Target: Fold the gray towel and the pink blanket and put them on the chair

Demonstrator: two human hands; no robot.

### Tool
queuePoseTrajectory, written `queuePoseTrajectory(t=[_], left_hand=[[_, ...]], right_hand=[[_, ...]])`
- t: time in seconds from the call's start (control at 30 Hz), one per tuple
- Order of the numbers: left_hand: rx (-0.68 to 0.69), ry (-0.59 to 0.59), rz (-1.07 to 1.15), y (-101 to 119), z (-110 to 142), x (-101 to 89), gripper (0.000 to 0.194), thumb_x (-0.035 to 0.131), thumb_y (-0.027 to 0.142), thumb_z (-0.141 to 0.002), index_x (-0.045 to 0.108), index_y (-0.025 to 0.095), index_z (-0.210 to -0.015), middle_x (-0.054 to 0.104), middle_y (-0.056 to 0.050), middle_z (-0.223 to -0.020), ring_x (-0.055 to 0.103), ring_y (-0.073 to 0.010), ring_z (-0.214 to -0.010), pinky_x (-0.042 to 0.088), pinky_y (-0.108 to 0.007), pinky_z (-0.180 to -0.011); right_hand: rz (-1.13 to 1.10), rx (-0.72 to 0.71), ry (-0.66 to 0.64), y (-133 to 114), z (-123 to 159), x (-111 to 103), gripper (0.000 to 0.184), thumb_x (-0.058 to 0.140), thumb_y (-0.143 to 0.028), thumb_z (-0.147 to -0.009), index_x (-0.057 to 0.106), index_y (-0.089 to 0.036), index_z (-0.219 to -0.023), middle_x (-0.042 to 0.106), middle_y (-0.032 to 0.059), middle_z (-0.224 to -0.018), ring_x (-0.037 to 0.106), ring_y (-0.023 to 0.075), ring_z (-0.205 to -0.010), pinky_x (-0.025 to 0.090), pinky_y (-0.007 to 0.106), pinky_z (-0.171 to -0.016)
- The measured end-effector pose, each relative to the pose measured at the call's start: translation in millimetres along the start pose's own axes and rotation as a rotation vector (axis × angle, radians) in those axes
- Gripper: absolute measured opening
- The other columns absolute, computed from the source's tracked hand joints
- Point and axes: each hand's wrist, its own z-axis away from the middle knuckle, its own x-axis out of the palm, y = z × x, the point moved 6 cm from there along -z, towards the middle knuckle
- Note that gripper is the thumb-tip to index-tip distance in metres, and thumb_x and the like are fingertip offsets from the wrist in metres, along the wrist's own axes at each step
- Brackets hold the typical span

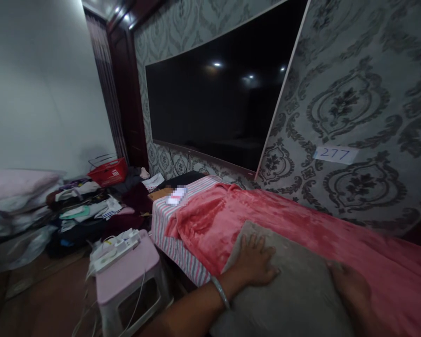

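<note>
A grey, soft, flat cushion (298, 276) lies on a red plush blanket (266, 206) that covers a long bed-like surface. My left hand (254, 260), with a silver bangle at the wrist, presses flat on the cushion's left part, its fingers spread. At the cushion's right edge is my right hand (352, 288), dim and slightly blurred, its fingers bent against that edge. The lower end of the cushion runs out of view. Under the blanket, a striped sheet (185, 260) shows along the near left side.
A pink-topped stool (126, 276) carries a white power strip (115, 252) with trailing cords. Heaped clothes (87, 210) and a red basket (108, 172) lie farther left. A large television (224, 89) and a paper marked 277 (336, 154) are on the patterned wall.
</note>
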Motion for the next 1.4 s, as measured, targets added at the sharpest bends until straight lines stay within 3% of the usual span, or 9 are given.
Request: queuePoseTrajectory(t=[0.17, 0.33, 0.47, 0.57, 0.77, 0.9, 1.1, 1.23, 1.4], left_hand=[[-0.031, -0.026, -0.018, 1, -1, -1.5, 0.074, 0.042, 0.065, -0.093, 0.037, 0.026, -0.155, 0.016, -0.013, -0.168, 0.005, -0.0371, -0.156, -0.004, -0.068, -0.121], [-0.034, -0.012, -0.109, -4, -7, 0.5, 0.072, 0.043, 0.065, -0.093, 0.038, 0.028, -0.155, 0.019, -0.012, -0.168, 0.010, -0.0375, -0.155, 0.003, -0.068, -0.122], [-0.051, -0.018, -0.208, -1, -11, -2.2, 0.067, 0.046, 0.059, -0.095, 0.042, 0.026, -0.153, 0.025, -0.012, -0.166, 0.017, -0.0383, -0.154, 0.011, -0.067, -0.123], [-0.070, -0.013, -0.249, 1, -17, -5.9, 0.063, 0.049, 0.050, -0.097, 0.043, 0.022, -0.153, 0.026, -0.014, -0.166, 0.017, -0.0412, -0.153, 0.010, -0.067, -0.122], [-0.065, 0.002, -0.303, 6, -27, -10.9, 0.061, 0.049, 0.046, -0.098, 0.043, 0.021, -0.153, 0.029, -0.013, -0.164, 0.021, -0.0387, -0.153, 0.016, -0.063, -0.123], [-0.108, 0.055, -0.283, -7, -17, -18.9, 0.058, 0.053, 0.041, -0.095, 0.051, 0.017, -0.147, 0.037, -0.017, -0.160, 0.026, -0.0396, -0.151, 0.022, -0.060, -0.122], [-0.273, 0.337, 0.383, -61, 26, -41.3, 0.071, 0.070, 0.047, -0.075, 0.060, 0.009, -0.134, 0.051, -0.021, -0.149, 0.045, -0.0365, -0.141, 0.036, -0.047, -0.119], [-0.327, 0.242, 0.923, -65, 45, -52.3, 0.076, 0.075, 0.064, -0.065, 0.067, 0.015, -0.122, 0.071, -0.016, -0.119, 0.064, -0.0363, -0.117, 0.053, -0.048, -0.099], [-0.331, 0.198, 0.820, -44, 68, -80.9, 0.046, 0.070, 0.052, -0.085, 0.069, 0.018, -0.115, 0.072, -0.007, -0.108, 0.067, -0.0249, -0.100, 0.057, -0.041, -0.088]], right_hand=[[0.158, -0.052, 0.000, 0, 9, 12, 0.060, 0.035, -0.043, -0.093, 0.061, -0.006, -0.132, 0.068, 0.0293, -0.111, 0.066, 0.0409, -0.105, 0.053, 0.050, -0.083], [0.343, -0.233, 0.061, -37, 38, 2, 0.059, 0.031, -0.033, -0.096, 0.052, -0.001, -0.141, 0.057, 0.0301, -0.133, 0.056, 0.0408, -0.124, 0.050, 0.051, -0.092], [0.527, -0.463, 0.064, -65, 80, 11, 0.057, 0.034, -0.035, -0.099, 0.047, -0.010, -0.149, 0.041, 0.0204, -0.155, 0.033, 0.0358, -0.145, 0.036, 0.057, -0.111], [0.512, -0.394, -0.072, -62, 91, 22, 0.059, 0.037, -0.040, -0.102, 0.037, -0.017, -0.156, 0.035, 0.0127, -0.161, 0.026, 0.0305, -0.150, 0.030, 0.051, -0.118], [0.301, -0.289, -0.091, -43, 89, 12, 0.061, 0.042, -0.039, -0.100, 0.038, -0.019, -0.156, 0.024, 0.0091, -0.166, 0.013, 0.0278, -0.155, 0.024, 0.051, -0.122], [-0.043, -0.249, -0.050, -2, 93, -4, 0.070, 0.056, -0.036, -0.087, 0.043, -0.014, -0.153, 0.036, 0.0142, -0.161, 0.028, 0.0282, -0.151, 0.026, 0.047, -0.122], [-0.788, -0.042, -0.127, 67, 134, -21, 0.084, 0.068, -0.055, -0.075, 0.048, -0.020, -0.149, 0.062, 0.0140, -0.139, 0.059, 0.0291, -0.126, 0.046, 0.048, -0.108], [-1.022, 0.040, -0.245, 65, 164, -24, 0.072, 0.073, -0.055, -0.075, 0.058, -0.023, -0.137, 0.069, 0.0113, -0.128, 0.065, 0.0278, -0.117, 0.050, 0.047, -0.103], [-1.073, -0.030, -0.466, 34, 170, -26, 0.055, 0.074, -0.055, -0.071, 0.071, -0.017, -0.110, 0.073, 0.0134, -0.116, 0.068, 0.0282, -0.107, 0.050, 0.043, -0.100]])
